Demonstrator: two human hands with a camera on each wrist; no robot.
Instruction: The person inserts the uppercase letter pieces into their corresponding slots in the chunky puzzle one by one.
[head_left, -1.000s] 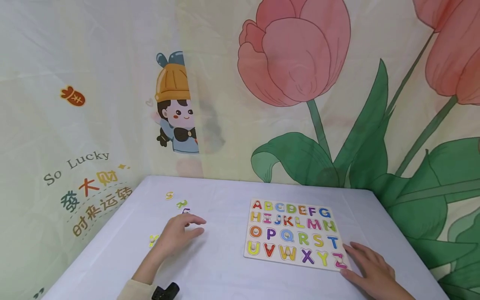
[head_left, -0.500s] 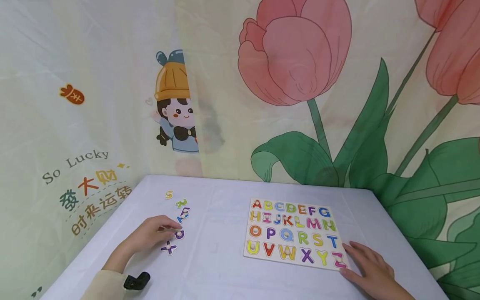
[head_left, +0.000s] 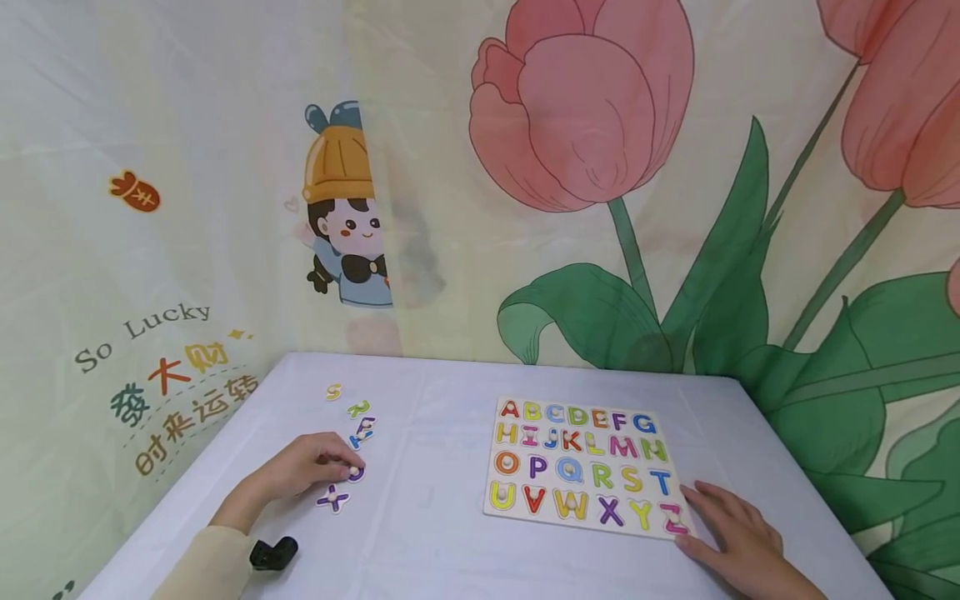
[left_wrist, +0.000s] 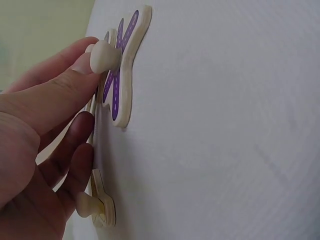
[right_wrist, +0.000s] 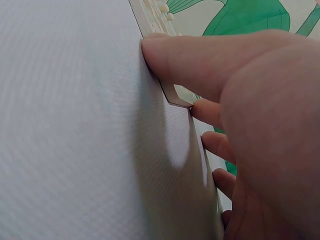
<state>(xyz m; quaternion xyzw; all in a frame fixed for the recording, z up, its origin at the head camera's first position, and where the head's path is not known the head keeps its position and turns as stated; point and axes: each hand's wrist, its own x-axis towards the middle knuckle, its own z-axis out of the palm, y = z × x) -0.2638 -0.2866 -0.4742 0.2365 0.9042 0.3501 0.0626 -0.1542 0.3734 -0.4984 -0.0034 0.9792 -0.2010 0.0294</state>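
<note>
My left hand (head_left: 303,467) pinches at the knob of a purple rounded letter piece (head_left: 357,474) on the left of the table. In the left wrist view, thumb and finger meet just behind the knob of a purple X piece (left_wrist: 118,85), which partly hides what they pinch. Under the lower fingers lies a yellowish knobbed piece (left_wrist: 106,207), hidden by the hand in the head view. My right hand (head_left: 738,537) rests at the near right corner of the wooden alphabet board (head_left: 551,479), its thumb on the near edge and fingertips along the right edge.
Beyond the left hand lie several loose letter pieces: a blue one (head_left: 360,438), a purple one (head_left: 366,424), a green R (head_left: 358,409) and a yellow S (head_left: 333,392). A white cloth covers the table (head_left: 435,533). A printed curtain (head_left: 442,167) hangs behind it.
My left hand has drawn back to the left and closed at the purple rounded piece. The X and blue pieces have come into view, while the yellow Y is now covered. The right hand stays put.
</note>
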